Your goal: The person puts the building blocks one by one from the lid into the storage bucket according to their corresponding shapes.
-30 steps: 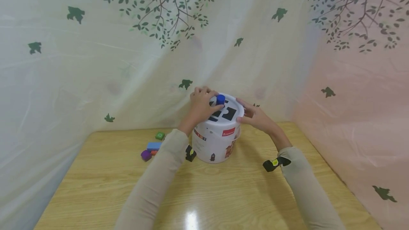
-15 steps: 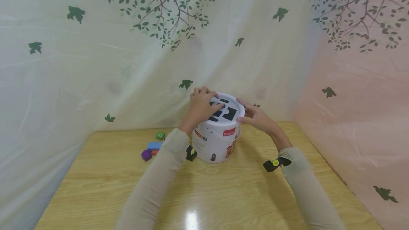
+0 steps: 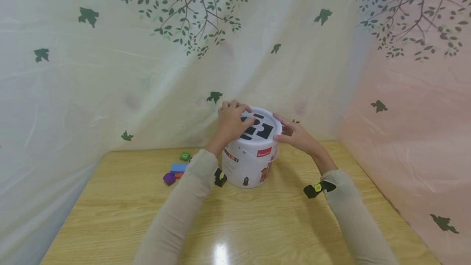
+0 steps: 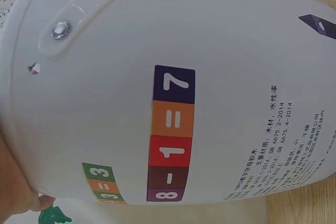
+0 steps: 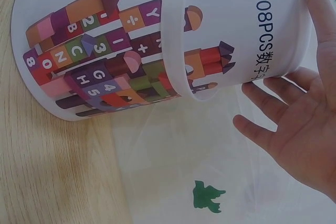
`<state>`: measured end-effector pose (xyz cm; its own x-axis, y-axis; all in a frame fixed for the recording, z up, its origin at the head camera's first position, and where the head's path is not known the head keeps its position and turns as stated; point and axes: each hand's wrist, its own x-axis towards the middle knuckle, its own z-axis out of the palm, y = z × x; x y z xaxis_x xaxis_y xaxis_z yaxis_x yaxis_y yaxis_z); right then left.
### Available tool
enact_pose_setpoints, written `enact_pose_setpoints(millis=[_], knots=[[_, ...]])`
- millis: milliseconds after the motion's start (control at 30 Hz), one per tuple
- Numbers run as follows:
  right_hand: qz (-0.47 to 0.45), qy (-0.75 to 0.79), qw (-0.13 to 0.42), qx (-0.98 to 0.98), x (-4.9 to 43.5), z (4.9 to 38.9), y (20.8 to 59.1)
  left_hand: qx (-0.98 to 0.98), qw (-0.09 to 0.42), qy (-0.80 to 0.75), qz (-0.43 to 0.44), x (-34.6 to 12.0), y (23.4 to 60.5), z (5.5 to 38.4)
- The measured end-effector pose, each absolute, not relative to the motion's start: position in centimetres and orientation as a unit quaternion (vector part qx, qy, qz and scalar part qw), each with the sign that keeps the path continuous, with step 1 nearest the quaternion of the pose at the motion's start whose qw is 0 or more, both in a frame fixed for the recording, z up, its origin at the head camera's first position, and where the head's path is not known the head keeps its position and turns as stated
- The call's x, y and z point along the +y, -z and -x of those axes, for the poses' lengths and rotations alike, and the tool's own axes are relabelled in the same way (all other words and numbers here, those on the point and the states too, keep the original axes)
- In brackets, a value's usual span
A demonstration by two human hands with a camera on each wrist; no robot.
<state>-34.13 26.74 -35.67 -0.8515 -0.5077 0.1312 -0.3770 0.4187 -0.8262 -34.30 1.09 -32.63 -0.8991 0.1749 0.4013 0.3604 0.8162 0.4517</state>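
A white bucket [image 3: 248, 167] with a lid [image 3: 274, 122] stands upright on the table. Dark cut-out shapes, one of them a round hole, mark the lid. My left hand [image 3: 232, 122] rests on the lid's left side, its thumb beside the round hole and its fingers spread toward the back rim. Nothing shows in its grasp. On the opposite side, my right hand [image 3: 293, 133] steadies the rim with its thumb in front and fingers behind. In the right wrist view its fingers [image 5: 265, 100] look extended and spread, some right at the bucket's wall.
Several toy blocks lie left of the bucket: a green block [image 3: 185, 156], a light blue block [image 3: 178, 168], a purple block [image 3: 169, 179] and an orange piece [image 3: 178, 176]. My left sleeve partly hides this group. A printed curtain [image 3: 165, 105] hangs behind the wooden table [image 3: 265, 224].
The blue cylinder block by my left thumb has sunk through the lid's round hole and is out of sight. Both hands have stayed almost in place; the bucket has not moved.
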Motion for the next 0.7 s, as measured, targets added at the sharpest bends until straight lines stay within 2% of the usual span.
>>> enact_pose_setpoints(millis=[400, 700], knots=[[0.260, 0.468, 0.068, 0.842, 26.7, 34.3, 35.7, -0.895, 0.224, 0.367, 0.121, 0.3, 33.6, 33.9], [0.258, 0.467, 0.067, 0.843, 26.7, 34.2, 35.7, -0.849, 0.268, 0.441, 0.116, -3.1, 34.1, 33.1]])
